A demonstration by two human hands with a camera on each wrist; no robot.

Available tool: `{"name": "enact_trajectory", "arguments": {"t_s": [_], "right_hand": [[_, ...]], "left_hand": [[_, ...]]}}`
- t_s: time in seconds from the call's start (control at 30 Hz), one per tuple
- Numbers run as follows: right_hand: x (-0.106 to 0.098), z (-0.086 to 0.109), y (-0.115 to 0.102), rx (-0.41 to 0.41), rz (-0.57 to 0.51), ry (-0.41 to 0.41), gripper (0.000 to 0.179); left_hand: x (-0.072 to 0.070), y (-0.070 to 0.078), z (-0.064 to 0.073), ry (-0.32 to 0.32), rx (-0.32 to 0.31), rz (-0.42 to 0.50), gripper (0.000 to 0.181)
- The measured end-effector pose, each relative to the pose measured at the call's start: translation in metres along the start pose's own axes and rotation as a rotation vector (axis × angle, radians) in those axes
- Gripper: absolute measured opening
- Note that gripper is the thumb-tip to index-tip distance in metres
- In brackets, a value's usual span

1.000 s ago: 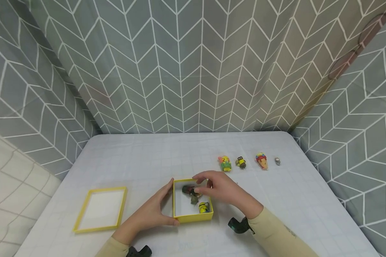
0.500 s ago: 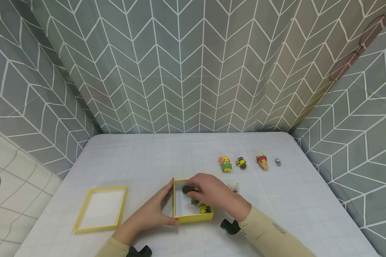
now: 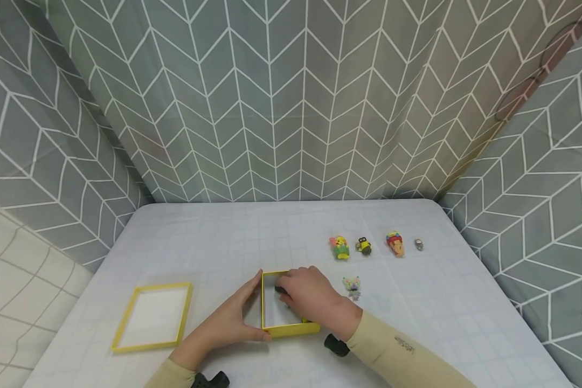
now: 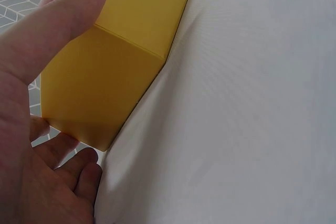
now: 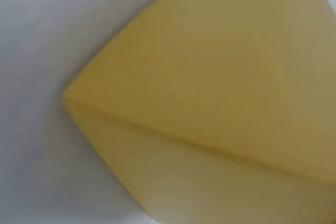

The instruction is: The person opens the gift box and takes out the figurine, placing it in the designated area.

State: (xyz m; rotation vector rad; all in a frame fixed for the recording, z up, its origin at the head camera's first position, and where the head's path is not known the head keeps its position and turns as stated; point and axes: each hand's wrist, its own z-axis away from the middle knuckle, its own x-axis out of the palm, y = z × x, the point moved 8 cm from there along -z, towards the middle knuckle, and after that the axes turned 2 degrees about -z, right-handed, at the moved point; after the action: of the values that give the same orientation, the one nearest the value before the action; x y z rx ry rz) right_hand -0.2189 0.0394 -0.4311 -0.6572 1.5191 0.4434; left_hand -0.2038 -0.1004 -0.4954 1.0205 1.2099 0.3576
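Note:
A yellow box (image 3: 291, 330) with a white inside stands on the table in the head view. My left hand (image 3: 225, 318) holds its left side, thumb along the near wall and fingers toward the far corner. The left wrist view shows the thumb (image 4: 79, 14) on the yellow wall. My right hand (image 3: 310, 299) reaches down into the box with curled fingers. It pinches a dark toy figure (image 3: 279, 290), which is mostly covered by the hand. A bit of a yellow toy figure (image 3: 305, 320) shows under the hand. Only the outside of the box fills the right wrist view.
The yellow-rimmed lid (image 3: 151, 317) lies at the left. Right of the box lies a pastel toy figure (image 3: 352, 287). Farther back are a green-and-yellow figure (image 3: 340, 248), a minion figure (image 3: 364, 246), a red-and-tan figure (image 3: 395, 244) and a small grey figure (image 3: 419, 244).
My right hand has moved left and lower into the box, closing on the dark toy figure. The pastel figure beside the box has come into view. My left hand has kept its place.

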Motion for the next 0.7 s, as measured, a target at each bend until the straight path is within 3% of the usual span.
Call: {"name": "enact_trajectory", "arguments": {"t_s": [0.37,0.7], "right_hand": [[0.0011,-0.0045,-0.0079,0.0,0.124,0.068,0.016],[0.0029,-0.0059,-0.0045,-0.003,0.068,0.088,0.021]], "left_hand": [[-0.0004,0.0001,0.0008,-0.002,-0.022,-0.016,0.133],[-0.0007,0.0011,0.0009,-0.001,-0.012,-0.018,0.133]]}}
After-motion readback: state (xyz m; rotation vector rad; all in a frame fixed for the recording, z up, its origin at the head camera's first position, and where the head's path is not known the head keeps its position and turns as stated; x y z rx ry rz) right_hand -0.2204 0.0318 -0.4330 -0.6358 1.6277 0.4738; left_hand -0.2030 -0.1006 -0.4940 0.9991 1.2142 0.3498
